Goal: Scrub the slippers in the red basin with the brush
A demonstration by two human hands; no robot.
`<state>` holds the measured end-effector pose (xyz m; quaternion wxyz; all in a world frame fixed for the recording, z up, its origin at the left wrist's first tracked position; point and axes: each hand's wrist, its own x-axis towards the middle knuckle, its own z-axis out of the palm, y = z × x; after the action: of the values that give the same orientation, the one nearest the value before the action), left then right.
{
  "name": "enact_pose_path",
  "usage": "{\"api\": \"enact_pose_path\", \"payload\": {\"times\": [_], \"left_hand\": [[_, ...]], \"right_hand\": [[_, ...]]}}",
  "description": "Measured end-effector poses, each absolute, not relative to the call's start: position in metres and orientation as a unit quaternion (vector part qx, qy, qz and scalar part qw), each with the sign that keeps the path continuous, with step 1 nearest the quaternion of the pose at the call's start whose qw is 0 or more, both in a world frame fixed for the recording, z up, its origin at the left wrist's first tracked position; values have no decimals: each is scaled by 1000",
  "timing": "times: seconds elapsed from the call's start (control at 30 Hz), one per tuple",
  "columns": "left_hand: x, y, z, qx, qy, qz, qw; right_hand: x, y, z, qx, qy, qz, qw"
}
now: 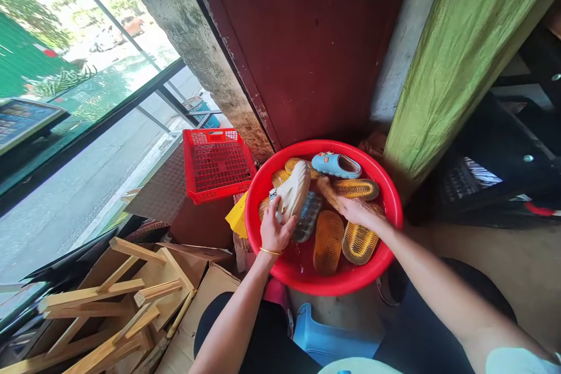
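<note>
In my left hand (277, 228) is a cream-coloured shoe (294, 188), gripped at its near end and tilted up over the red basin (397, 210). My right hand (357, 212) is closed around a brown, elongated brush (328, 193), smeared by motion, just right of the shoe. Water and several soles lie in the basin. Among them are a light blue clog (336, 165), a dark grey sole (309, 217), a brown sole (328, 243) and a yellow-brown sole (359, 242). Another patterned sole (357, 189) rests behind my right hand.
Left of the basin stands a red plastic crate (218, 166). Wooden stools (118, 298) and cardboard (205, 298) are piled at lower left. A dark red door (307, 47) rises behind, with a green curtain (460, 64) at right. A blue stool (331, 336) is beneath me.
</note>
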<state>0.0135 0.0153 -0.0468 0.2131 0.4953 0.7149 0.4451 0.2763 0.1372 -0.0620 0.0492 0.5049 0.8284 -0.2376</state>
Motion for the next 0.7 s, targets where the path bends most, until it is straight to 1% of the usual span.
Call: {"api": "enact_pose_path", "payload": {"times": [0.1,0.13,0.2,0.27,0.33,0.4,0.5,0.6,0.7], "left_hand": [[21,9,-59,518,757,349,195],[24,9,-64,524,754,340,205],[28,11,-74,530,722,370,248],[30,18,-84,496,671,450,318],[29,26,-91,400,628,535,399],[26,33,-94,287,594,586,470],[24,39,-95,224,557,592,538],[30,40,-94,269,534,559,575],[42,37,-96,347,533,525,565]], "right_hand": [[277,146,-60,532,812,-238,-13],[274,145,-59,535,813,-227,-32],[263,134,-59,521,829,-200,-49],[249,112,-61,491,853,-174,-28],[235,85,-65,457,875,-157,12],[227,65,-67,420,894,-153,31],[233,69,-64,413,900,-135,29],[251,101,-56,469,876,-104,31],[260,119,-51,515,852,-90,28]]}}
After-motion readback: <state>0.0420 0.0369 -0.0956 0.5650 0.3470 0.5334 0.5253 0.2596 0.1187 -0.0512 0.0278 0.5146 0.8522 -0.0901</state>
